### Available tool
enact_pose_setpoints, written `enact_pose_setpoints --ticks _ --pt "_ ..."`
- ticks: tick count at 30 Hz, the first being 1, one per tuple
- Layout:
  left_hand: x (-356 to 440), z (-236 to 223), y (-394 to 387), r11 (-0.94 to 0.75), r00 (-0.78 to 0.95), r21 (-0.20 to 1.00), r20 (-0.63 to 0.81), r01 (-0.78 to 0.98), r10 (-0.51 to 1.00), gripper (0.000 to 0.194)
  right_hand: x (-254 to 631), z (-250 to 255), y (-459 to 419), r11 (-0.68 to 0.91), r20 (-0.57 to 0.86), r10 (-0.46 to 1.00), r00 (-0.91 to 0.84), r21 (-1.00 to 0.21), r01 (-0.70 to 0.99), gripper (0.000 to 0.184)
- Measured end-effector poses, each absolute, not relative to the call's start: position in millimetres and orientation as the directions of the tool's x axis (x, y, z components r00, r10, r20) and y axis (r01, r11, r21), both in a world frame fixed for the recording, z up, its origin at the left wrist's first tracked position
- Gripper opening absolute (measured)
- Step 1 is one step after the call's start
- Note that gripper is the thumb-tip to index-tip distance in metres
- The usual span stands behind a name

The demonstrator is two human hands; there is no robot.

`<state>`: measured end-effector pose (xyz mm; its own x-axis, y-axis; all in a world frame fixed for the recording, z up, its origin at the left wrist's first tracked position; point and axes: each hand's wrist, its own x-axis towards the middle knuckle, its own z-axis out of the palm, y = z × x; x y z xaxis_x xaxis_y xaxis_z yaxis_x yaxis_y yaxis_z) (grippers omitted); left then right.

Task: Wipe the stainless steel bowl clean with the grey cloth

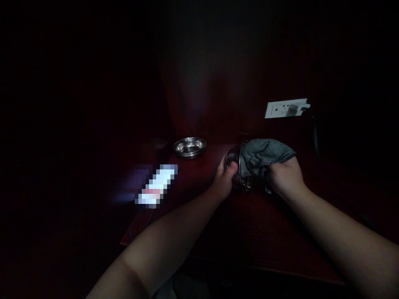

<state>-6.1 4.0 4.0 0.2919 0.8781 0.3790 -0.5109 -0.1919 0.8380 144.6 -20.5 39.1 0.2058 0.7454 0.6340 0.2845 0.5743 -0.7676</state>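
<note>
Nearest the camera, your left forearm (165,236) and right forearm (343,236) stretch forward over a dark red table (237,232). Your left hand (225,178) grips a metal bowl (232,155) by its outside, thumb on the near wall, the other fingers partly hidden. The bowl is tipped on its side in front of you, its mouth turned toward your right hand (286,176). Your right fingers are closed around a bunched grey cloth (264,153), which covers much of that mouth; you cannot tell each finger's position. Left of the bowl, well apart, sits a shiny round dish (190,147). Nearer you glows a screen (157,185), its writing blurred into blocks. Any markings on the white wall socket (276,109) are too small to read.
</note>
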Motion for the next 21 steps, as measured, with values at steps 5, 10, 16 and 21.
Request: enact_pose_setpoints --ticks 5,10,16,21 --pt "-6 3 4 -0.198 0.287 0.824 0.394 -0.531 0.873 0.065 150 41 -25 0.644 0.766 0.641 -0.057 -0.496 0.582 0.04" --pt "-5 7 1 -0.175 0.257 0.805 0.375 -0.567 0.891 0.065 145 34 -23 0.7 0.629 0.659 -0.412 -0.313 0.641 0.06" --pt "-7 7 4 -0.23 0.181 0.824 0.368 -0.517 0.912 0.067 141 42 -31 0.713 0.477 0.699 -0.533 -0.416 0.564 0.06" --pt "-8 6 5 -0.223 0.188 0.829 0.362 -0.514 0.913 0.064 138 53 -40 0.662 0.422 0.729 -0.54 -0.635 0.397 0.034"
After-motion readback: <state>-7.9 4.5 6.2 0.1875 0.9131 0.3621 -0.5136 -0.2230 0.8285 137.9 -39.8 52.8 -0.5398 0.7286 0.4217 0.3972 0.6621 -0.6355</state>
